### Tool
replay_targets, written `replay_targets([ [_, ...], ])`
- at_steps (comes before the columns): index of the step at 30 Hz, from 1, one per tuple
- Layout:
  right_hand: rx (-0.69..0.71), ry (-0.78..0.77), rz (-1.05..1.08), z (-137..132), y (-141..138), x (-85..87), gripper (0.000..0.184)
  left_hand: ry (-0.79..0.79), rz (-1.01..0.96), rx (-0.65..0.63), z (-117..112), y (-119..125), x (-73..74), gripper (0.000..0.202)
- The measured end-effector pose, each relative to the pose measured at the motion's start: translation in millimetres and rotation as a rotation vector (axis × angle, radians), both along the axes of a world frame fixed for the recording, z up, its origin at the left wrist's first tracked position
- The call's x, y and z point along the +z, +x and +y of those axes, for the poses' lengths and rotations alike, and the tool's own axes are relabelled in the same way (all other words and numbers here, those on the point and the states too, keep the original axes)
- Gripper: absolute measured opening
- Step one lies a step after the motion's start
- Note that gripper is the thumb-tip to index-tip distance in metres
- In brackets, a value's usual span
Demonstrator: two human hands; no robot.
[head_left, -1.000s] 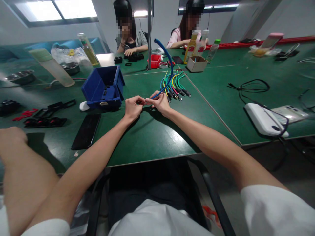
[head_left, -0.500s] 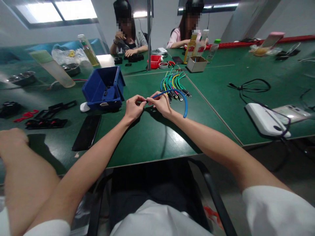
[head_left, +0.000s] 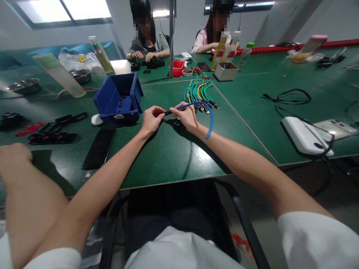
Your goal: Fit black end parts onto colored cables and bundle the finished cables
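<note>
My left hand (head_left: 152, 118) pinches the black end piece (head_left: 168, 113) of a blue cable between thumb and fingertips. My right hand (head_left: 186, 116) is closed on the blue cable (head_left: 211, 118) just beside that black piece. From there the cable arches over my right wrist, and its free end hangs above the forearm. Just behind my right hand, a bundle of green, blue, yellow and red wires (head_left: 198, 91) with black end connectors lies on the table. To the left of my left hand stands a blue plastic bin (head_left: 113, 118) with small dark parts inside.
A black phone (head_left: 99, 149) lies left of my left forearm. Black and red parts (head_left: 52, 139) are at far left, near another person's arm (head_left: 30, 190). On the right are a white device (head_left: 301, 135) and cables. Two people sit across the green table (head_left: 168, 164).
My hands have moved slightly apart, and more of the black end piece shows between them. Across the table, one person's raised hand has come down to the dark parts.
</note>
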State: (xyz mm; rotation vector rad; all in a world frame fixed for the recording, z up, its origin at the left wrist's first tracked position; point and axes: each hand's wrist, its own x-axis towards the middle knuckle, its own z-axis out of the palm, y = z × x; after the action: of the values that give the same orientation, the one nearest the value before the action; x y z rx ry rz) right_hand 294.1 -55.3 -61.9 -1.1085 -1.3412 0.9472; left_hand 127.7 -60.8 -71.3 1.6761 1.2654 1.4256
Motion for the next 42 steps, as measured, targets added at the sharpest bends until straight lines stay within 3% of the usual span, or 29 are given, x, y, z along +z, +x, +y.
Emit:
replay_targets([
  [7,0.022,0.051,-0.023,-5.0,2.6,4.6,0.026,-0.008,0.015,0.029,-2.2,0.8,2.7,0.011],
  [21,0.032,0.052,-0.015,-4.9,4.6,4.1,0.026,0.047,0.078,-0.033,-4.4,1.8,2.9,0.014],
  [42,0.069,0.063,-0.042,-6.8,3.6,5.4,0.030,0.123,0.259,0.049,-14.9,4.4,12.6,0.017],
])
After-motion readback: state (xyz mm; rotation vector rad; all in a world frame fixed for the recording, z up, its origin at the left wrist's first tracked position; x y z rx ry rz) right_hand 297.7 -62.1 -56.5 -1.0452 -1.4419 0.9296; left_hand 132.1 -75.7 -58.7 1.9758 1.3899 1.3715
